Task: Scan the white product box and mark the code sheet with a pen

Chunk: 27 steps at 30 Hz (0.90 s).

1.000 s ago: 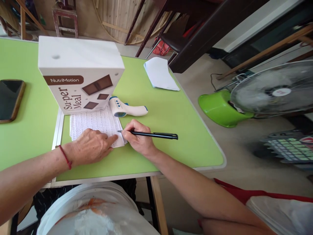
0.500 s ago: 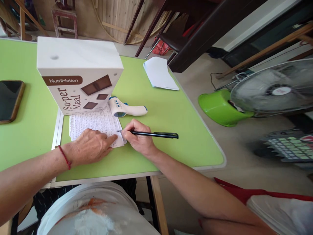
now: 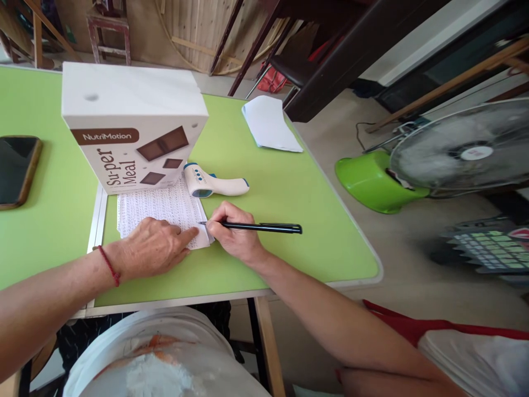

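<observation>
My left hand, a red cord at its wrist, lies on a stack of handwritten sheets with the index finger stretched out. In my right hand is a black pen, pinched near its tip. The pen's point touches or hovers just over the top sheet's right side, close to the left fingertip; which of the two I cannot tell. A white and blue infrared thermometer lies just beyond the right hand. Behind the papers stands a white NutriMotion box, covering their far edge.
The green table has a pale rim. A phone lies at the left, and a folded white paper sits near the far right edge. On the floor to the right are a green stool and a large fan.
Almost nothing differs. The pen and my right hand have shifted very slightly; my left hand stays in place on the sheets.
</observation>
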Available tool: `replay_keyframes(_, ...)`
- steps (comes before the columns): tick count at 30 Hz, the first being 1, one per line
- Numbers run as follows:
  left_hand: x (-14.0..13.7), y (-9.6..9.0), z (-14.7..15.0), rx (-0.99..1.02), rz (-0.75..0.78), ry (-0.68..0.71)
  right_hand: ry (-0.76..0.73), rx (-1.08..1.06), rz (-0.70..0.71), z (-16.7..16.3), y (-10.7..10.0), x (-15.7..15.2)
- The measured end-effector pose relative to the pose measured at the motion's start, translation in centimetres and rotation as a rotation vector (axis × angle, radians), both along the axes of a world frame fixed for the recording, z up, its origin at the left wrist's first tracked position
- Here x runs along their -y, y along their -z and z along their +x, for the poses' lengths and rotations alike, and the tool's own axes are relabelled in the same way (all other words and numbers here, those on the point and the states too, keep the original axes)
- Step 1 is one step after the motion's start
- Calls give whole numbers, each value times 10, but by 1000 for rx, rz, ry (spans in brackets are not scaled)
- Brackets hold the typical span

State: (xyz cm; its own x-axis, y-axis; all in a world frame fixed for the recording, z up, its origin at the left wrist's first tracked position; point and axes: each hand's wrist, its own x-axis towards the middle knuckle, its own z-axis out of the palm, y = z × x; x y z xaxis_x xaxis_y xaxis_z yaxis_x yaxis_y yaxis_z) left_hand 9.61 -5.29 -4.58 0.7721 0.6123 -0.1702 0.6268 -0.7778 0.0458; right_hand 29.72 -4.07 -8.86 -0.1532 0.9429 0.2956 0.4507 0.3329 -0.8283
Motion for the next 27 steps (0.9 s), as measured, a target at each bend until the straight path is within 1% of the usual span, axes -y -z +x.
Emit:
replay_keyframes(7,1,-1,1,-17,-12,-9,8,-36,21,-2,0,0)
replay_keyframes(14,0,-1,-1,-15,-13,-6,26,-27,61,-1,2,-1)
replay_keyframes(27,-1,-2,0,-17,-21,-14,21,23,61,-1,1,-1)
